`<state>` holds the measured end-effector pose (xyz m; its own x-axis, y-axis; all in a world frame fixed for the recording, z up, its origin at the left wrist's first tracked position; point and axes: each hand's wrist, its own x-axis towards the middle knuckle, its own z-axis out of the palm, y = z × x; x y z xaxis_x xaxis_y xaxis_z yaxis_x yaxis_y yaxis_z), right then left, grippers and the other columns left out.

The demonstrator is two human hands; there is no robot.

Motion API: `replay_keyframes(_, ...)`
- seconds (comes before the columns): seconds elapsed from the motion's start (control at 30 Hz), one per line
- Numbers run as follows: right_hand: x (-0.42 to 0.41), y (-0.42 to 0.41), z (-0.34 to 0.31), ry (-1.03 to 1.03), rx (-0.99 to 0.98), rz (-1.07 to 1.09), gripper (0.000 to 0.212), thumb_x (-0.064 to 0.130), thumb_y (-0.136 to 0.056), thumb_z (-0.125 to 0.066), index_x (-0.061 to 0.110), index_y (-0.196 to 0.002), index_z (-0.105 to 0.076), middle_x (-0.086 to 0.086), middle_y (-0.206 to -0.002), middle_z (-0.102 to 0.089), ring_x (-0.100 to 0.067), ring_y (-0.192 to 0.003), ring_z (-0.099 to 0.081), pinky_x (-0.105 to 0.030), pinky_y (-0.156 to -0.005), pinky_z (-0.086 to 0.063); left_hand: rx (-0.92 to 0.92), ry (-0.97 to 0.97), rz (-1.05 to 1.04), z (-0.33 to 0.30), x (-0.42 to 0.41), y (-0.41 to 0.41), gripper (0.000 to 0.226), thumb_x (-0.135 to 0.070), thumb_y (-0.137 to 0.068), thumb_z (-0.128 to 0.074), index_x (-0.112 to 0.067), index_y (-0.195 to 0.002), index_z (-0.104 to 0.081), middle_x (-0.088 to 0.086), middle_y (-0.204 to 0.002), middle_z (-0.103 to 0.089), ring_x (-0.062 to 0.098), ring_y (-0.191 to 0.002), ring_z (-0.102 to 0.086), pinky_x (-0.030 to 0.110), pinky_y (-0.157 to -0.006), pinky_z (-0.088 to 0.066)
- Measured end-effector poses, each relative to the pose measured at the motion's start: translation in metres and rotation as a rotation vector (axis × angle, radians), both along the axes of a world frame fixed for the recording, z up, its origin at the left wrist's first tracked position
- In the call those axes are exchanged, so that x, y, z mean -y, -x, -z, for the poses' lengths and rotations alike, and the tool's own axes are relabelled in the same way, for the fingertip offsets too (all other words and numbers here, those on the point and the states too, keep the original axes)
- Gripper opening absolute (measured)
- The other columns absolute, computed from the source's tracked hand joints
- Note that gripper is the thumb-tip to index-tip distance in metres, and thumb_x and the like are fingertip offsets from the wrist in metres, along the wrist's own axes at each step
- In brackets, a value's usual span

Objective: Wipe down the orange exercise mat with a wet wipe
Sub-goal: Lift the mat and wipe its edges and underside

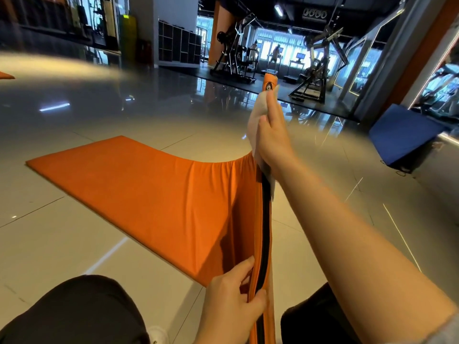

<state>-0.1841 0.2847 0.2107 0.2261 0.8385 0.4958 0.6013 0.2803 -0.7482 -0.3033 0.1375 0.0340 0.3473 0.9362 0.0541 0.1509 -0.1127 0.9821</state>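
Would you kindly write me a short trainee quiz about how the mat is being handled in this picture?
1. True or false: the orange mat lies completely flat on the floor.
2. Which hand presses the wet wipe against the mat's raised edge? A) left hand B) right hand
3. Fill in: a ____ strip runs along the raised edge.

Key: 1. False, its near side is lifted upright. 2. B; the left hand pinches the edge lower down. 3. black.
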Motion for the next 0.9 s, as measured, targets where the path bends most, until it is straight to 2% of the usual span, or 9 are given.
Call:
replay_keyframes(0.13, 0.038, 0.009, 0.072, 0.048, 0.070, -0.077, 0.050, 0.026, -0.108, -0.024, 0.040, -0.152, -0.004, 0.010, -0.164, 0.006, -0.001, -0.148, 0.006, -0.025, -0.119, -0.004, 0.030, 0.027, -0.053, -0.003, -0.007, -0.001, 0.058, -0.007, -0.081, -0.076, -0.034, -0.129, -0.057, -0.026, -0.110, -0.060, -0.009, -0.101, -0.060, 0.006, -0.079, -0.049)
replay_keyframes(0.2, 0.063, 0.014, 0.107, 0.077, 0.031, -0.149, 0.047, 0.035, -0.107, -0.023, 0.054, -0.145, -0.002, 0.015, -0.164, 0.006, 0.002, -0.148, 0.007, -0.034, -0.123, -0.002, 0.050, 0.031, -0.096, -0.005, -0.012, 0.002, 0.056, -0.004, -0.080, -0.076, -0.032, -0.126, -0.060, -0.027, -0.102, -0.061, -0.010, -0.095, -0.060, 0.003, -0.073, -0.046)
replay_keyframes(0.3, 0.090, 0.016, 0.136, 0.073, 0.018, -0.153, 0.046, 0.048, -0.101, -0.025, 0.060, -0.141, -0.006, 0.018, -0.163, -0.004, 0.001, -0.149, 0.000, -0.045, -0.124, -0.008, 0.055, -0.055, -0.100, -0.008, -0.017, 0.009, 0.052, 0.005, -0.077, -0.070, -0.040, -0.103, -0.068, -0.017, -0.088, -0.073, -0.002, -0.090, -0.067, 0.008, -0.073, -0.048)
replay_keyframes(0.4, 0.096, 0.012, 0.128, 0.105, 0.020, -0.151, 0.047, 0.047, -0.098, -0.023, 0.061, -0.138, -0.003, 0.020, -0.162, 0.006, 0.005, -0.147, 0.008, -0.044, -0.124, -0.002, 0.058, -0.115, -0.097, -0.017, -0.020, 0.012, 0.048, 0.006, -0.077, -0.066, -0.040, -0.087, -0.071, -0.010, -0.083, -0.074, 0.006, -0.084, -0.070, 0.018, -0.075, -0.051)
replay_keyframes(0.57, 0.048, -0.010, 0.068, 0.021, 0.192, -0.010, 0.058, 0.039, -0.101, -0.024, 0.032, -0.154, -0.003, 0.002, -0.165, 0.002, -0.011, -0.151, 0.005, -0.039, -0.123, -0.004, 0.039, -0.159, -0.044, -0.027, -0.013, 0.008, 0.053, 0.002, -0.081, -0.070, -0.045, -0.103, -0.063, -0.041, -0.088, -0.065, -0.015, -0.084, -0.064, 0.001, -0.069, -0.044)
replay_keyframes(0.67, 0.026, -0.018, 0.052, -0.016, 0.138, 0.008, 0.060, 0.030, -0.106, -0.033, 0.021, -0.157, -0.002, -0.002, -0.165, -0.002, -0.016, -0.151, -0.002, -0.039, -0.123, -0.011, 0.033, -0.155, -0.042, -0.028, -0.014, 0.008, 0.053, 0.000, -0.082, -0.072, -0.045, -0.107, -0.059, -0.039, -0.090, -0.063, -0.019, -0.084, -0.062, -0.001, -0.068, -0.043)
replay_keyframes(0.77, 0.036, -0.010, 0.092, 0.053, 0.075, -0.090, 0.067, 0.040, -0.104, -0.037, 0.031, -0.154, 0.008, 0.004, -0.164, 0.004, -0.011, -0.150, 0.000, -0.041, -0.123, -0.011, 0.066, -0.092, -0.117, -0.020, -0.030, 0.007, 0.049, -0.002, -0.081, -0.073, -0.032, -0.119, -0.063, -0.026, -0.106, -0.065, -0.018, -0.099, -0.058, 0.000, -0.078, -0.044)
replay_keyframes(0.83, 0.052, -0.005, 0.128, 0.097, 0.089, -0.171, 0.066, 0.048, -0.100, -0.035, 0.046, -0.144, 0.014, 0.015, -0.162, 0.011, -0.004, -0.149, 0.007, -0.044, -0.124, -0.007, 0.101, -0.038, -0.147, -0.013, -0.036, 0.004, 0.050, -0.002, -0.081, -0.073, -0.023, -0.125, -0.066, -0.014, -0.116, -0.069, -0.005, -0.110, -0.061, 0.009, -0.091, -0.048)
replay_keyframes(0.9, 0.056, -0.009, 0.151, 0.118, 0.053, -0.179, 0.064, 0.051, -0.099, -0.033, 0.050, -0.141, 0.015, 0.020, -0.161, 0.011, -0.001, -0.149, 0.009, -0.046, -0.124, -0.007, 0.137, 0.005, -0.166, -0.006, -0.035, -0.004, 0.052, -0.003, -0.081, -0.075, -0.025, -0.127, -0.064, -0.013, -0.120, -0.067, 0.004, -0.114, -0.061, 0.012, -0.090, -0.050)
